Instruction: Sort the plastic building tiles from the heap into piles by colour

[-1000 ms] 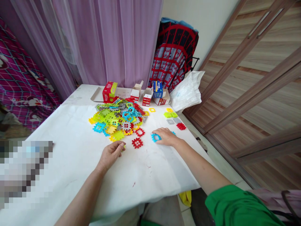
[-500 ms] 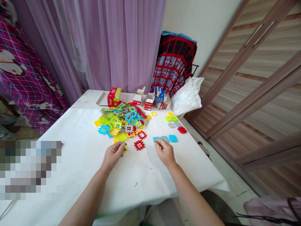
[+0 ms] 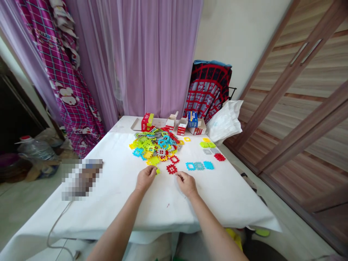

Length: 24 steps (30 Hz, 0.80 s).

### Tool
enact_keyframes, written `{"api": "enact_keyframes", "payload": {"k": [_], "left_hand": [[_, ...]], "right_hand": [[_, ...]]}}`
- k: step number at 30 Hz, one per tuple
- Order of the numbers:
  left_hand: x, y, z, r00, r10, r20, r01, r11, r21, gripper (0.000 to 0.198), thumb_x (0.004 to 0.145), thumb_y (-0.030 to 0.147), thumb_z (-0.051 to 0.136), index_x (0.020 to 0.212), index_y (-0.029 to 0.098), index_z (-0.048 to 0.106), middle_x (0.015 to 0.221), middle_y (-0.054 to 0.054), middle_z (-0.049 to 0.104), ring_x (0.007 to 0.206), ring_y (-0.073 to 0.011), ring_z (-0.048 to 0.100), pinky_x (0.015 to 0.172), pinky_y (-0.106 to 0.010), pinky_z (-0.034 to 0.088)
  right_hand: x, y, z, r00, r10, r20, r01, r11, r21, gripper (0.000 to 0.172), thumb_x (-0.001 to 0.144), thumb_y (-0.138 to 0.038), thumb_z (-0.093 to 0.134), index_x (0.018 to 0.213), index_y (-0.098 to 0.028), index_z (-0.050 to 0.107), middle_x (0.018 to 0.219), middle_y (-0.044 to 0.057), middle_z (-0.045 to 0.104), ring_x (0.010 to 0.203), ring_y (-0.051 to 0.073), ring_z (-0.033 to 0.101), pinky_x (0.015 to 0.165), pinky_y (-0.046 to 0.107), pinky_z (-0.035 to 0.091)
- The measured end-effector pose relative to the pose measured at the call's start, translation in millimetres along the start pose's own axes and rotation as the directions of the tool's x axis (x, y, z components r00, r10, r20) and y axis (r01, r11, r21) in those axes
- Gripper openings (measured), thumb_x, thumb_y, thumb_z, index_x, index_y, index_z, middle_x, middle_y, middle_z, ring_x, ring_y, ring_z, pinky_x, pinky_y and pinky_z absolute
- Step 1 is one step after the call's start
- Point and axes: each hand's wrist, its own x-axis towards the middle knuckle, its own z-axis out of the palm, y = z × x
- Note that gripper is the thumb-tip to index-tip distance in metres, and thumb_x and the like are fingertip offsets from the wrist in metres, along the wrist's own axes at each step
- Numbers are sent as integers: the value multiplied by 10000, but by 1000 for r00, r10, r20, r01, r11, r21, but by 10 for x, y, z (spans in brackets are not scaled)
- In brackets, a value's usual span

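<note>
My left hand is closed in a pinch at a yellow-green toothed building piece, which its fingers partly cover. Just beside the lower right edge of a red window-shaped piece, my right hand has its thumb and forefinger together, with nothing visible between them. A red square frame piece lies behind the window piece. Farther back is a heap of interlocking plastic pieces in several colours. To the right, a blue frame piece, a translucent blue piece and a solid blue piece lie in a row.
Small stacks sit on the right: yellow-green, grey and red. Cardboard boxes and a white plastic bag line the back of the white-covered table. A blurred-out object with a cable lies left.
My right hand has moved left, away from the blue pieces to beside the red window piece, uncovering the blue frame. My left hand stays by the yellow-green piece. The view has shifted.
</note>
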Motion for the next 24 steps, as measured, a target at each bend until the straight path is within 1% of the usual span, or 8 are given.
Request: {"api": "enact_keyframes", "payload": {"k": [3, 6, 10, 14, 17, 19, 21, 24], "left_hand": [[-65, -19, -12, 1000, 22, -7, -22, 999, 39, 245, 820, 367, 476, 810, 211, 664, 669, 1, 689, 630, -152, 640, 611, -248, 472], [-124, -20, -45, 998, 25, -55, -20, 995, 97, 209, 816, 307, 496, 881, 215, 673, 773, -5, 721, 705, -153, 657, 681, -257, 494], [-161, -6, -111, 989, 5, -148, 27, 977, 213, 223, 832, 239, 490, 954, 221, 675, 895, -27, 735, 830, -176, 663, 787, -299, 495], [-163, 10, -137, 980, 14, -196, 54, 940, 338, 247, 809, 177, 528, 1005, 205, 676, 1031, -73, 722, 1036, -234, 619, 945, -381, 432], [-169, 24, -115, 979, 24, -203, 62, 910, 410, 291, 797, 180, 563, 1068, 206, 664, 1131, -96, 690, 1158, -266, 560, 1017, -435, 365], [-179, 35, -94, 981, 27, -191, 61, 894, 443, 296, 805, 207, 573, 1089, 209, 659, 1157, -106, 678, 1190, -274, 537, 1043, -456, 329], [-191, 47, -83, 985, 28, -168, 55, 883, 466, 274, 819, 230, 572, 1076, 213, 666, 1155, -101, 681, 1189, -277, 533, 1059, -473, 298], [-206, 70, -88, 992, 32, -123, 32, 872, 488, 208, 836, 233, 559, 996, 234, 692, 1142, -67, 694, 1178, -269, 536, 1062, -474, 282]], "right_hand": [[-2, -48, -14, 1000, -5, 16, 6, 996, -90, 314, 842, -219, 431, 972, -282, 710, 937, 25, 757, 829, 208, 705, 806, 315, 547], [2, -72, -10, 999, -16, 28, 20, 989, -148, 323, 846, -207, 436, 990, -289, 714, 946, 22, 758, 833, 200, 703, 805, 307, 539], [13, -43, 45, 1000, 10, -29, -13, 992, -124, 298, 843, -218, 457, 964, -251, 727, 947, 30, 759, 848, 187, 699, 814, 272, 513], [24, -2, 97, 998, 17, -53, -22, 996, -90, 286, 840, -231, 470, 958, -239, 731, 979, 36, 756, 887, 195, 694, 814, 270, 498], [35, 7, 108, 998, 30, -55, -35, 996, -87, 276, 838, -236, 480, 953, -245, 731, 967, 34, 756, 862, 193, 691, 798, 270, 494], [43, 4, 108, 997, 42, -58, -47, 994, -97, 271, 835, -235, 484, 940, -251, 733, 938, 30, 758, 827, 187, 687, 776, 264, 492], [50, -2, 106, 997, 49, -60, -55, 993, -105, 268, 834, -236, 484, 928, -251, 735, 914, 29, 758, 804, 185, 683, 756, 259, 490], [57, -8, 100, 997, 56, -58, -62, 992, -106, 264, 838, -248, 483, 918, -252, 734, 901, 29, 757, 790, 187, 680, 734, 258, 486]]}}
